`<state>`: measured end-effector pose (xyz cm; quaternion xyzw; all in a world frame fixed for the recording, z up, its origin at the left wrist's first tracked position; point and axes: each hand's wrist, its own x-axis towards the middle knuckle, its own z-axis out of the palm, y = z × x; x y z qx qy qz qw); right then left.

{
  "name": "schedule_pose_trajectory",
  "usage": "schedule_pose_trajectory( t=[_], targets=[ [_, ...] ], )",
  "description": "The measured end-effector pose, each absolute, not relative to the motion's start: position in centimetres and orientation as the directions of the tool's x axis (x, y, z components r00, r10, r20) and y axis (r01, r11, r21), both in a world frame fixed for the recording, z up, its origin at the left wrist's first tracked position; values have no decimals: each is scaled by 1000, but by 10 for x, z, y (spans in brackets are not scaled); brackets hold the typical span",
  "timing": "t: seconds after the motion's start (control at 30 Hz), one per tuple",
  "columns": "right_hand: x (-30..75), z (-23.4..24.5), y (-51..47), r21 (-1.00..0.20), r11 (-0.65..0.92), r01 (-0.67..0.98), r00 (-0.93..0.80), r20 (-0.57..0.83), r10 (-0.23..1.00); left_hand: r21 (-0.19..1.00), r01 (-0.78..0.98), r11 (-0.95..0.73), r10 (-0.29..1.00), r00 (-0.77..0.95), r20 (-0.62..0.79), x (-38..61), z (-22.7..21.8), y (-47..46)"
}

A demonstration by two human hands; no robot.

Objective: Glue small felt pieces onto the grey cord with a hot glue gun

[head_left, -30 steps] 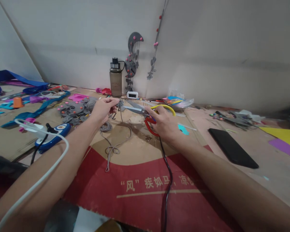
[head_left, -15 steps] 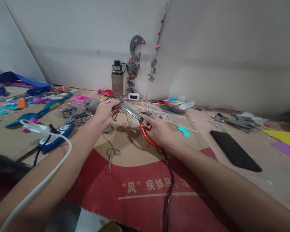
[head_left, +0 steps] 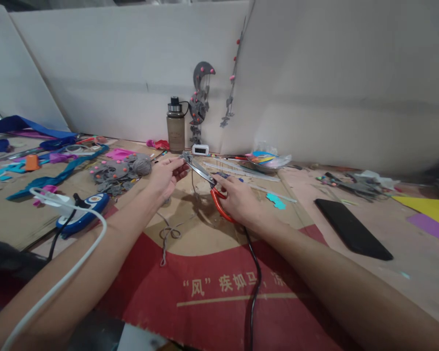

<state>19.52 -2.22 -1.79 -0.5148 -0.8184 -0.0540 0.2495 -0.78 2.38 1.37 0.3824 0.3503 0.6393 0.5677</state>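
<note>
My left hand [head_left: 166, 176] pinches a small grey felt piece [head_left: 185, 157] with a grey cord [head_left: 168, 233] trailing down from it onto the cardboard. My right hand [head_left: 237, 201] is wrapped round the red handles of a pair of scissors [head_left: 205, 176], whose steel blades point up-left and meet the grey piece at the left fingertips. Both hands hover a little above the cardboard sheet [head_left: 205, 229] in the middle of the view.
A grey felt pile with pink dots [head_left: 119, 170] and a yarn ball [head_left: 142, 166] lie left. A blue glue gun [head_left: 82, 212] with white cable sits near my left forearm. A bottle [head_left: 175, 127], small clock [head_left: 200, 149], black phone [head_left: 353, 229], black cable [head_left: 255, 273].
The scissors turned from lying level with blades apart to pointing up-left with blades together at the grey piece; the yellow handle is now out of sight. Both hands shifted slightly.
</note>
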Motion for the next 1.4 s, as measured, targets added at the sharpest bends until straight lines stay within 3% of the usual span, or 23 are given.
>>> schedule_pose_trajectory(
  t=[0.7,1.4],
  targets=[
    [194,-9,-29,-7,359,933,-321,427,845,870,-470,-151,986,-133,99,0,12,21],
    [196,-7,-29,0,363,932,-333,393,857,890,-398,-222,973,-145,178,0,13,22]
  ],
)
